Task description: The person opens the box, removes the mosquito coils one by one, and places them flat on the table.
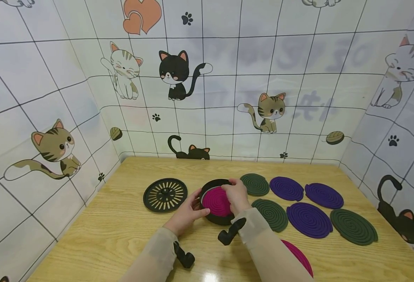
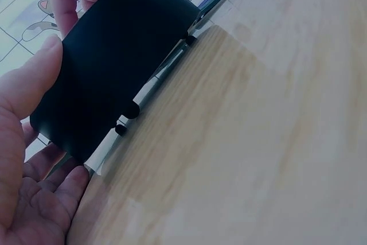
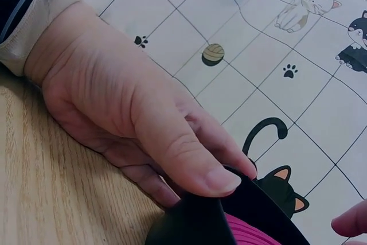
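A round black holder [image 1: 218, 221] with a coiled magenta coaster [image 1: 215, 200] inside is between both hands at the middle of the table. My left hand [image 1: 188, 214] grips its left side, thumb along the near wall and fingers around and beneath the edge. On the other side, my right hand [image 1: 238, 197] pinches the rim, thumb showing on the wall [image 3: 192, 222] in the right wrist view. Small feet [image 2: 132, 109] under the holder show close over the wood in the left wrist view. Left of the hands lies a black slotted disc [image 1: 173, 197] with a central knob.
To the right lie three spiral green coasters [image 1: 270, 214] and three purple ones [image 1: 309, 219]. Another magenta coaster [image 1: 300, 256] is partly hidden by the right sleeve [image 1: 263, 239]. A cat-patterned sheet [image 1: 221, 117] walls in the wooden table [image 1: 98, 235] at the back and sides.
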The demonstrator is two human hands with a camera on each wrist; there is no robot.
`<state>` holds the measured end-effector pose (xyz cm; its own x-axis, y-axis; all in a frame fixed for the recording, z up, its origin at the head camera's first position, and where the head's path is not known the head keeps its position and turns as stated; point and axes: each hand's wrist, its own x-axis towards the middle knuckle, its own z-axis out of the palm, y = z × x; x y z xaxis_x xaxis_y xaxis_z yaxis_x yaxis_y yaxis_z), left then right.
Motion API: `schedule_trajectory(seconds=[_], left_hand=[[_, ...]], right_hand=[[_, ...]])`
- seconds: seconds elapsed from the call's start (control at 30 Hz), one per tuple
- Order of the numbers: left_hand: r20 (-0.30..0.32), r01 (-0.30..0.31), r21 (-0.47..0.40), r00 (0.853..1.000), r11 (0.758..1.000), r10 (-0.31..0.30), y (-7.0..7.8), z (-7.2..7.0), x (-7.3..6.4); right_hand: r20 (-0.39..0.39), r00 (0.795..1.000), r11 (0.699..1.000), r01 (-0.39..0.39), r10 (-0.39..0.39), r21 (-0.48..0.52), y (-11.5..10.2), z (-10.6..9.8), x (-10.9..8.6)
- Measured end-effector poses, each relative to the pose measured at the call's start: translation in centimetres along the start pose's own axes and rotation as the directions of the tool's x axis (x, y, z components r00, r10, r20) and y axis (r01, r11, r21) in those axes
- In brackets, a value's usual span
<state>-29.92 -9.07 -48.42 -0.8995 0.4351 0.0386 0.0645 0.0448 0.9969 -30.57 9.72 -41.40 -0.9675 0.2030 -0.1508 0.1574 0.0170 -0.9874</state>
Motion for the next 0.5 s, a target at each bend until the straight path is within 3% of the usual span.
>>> schedule_trajectory(seconds=[0.5], left_hand=[[0.005,-0.004,0.007,1.0,1.0,0.004,0.17,0.01,-0.27]], right_hand=[[-0.064,0.998,0.99,0.008,0.001,0.144,-0.52,-0.77,-0.06]])
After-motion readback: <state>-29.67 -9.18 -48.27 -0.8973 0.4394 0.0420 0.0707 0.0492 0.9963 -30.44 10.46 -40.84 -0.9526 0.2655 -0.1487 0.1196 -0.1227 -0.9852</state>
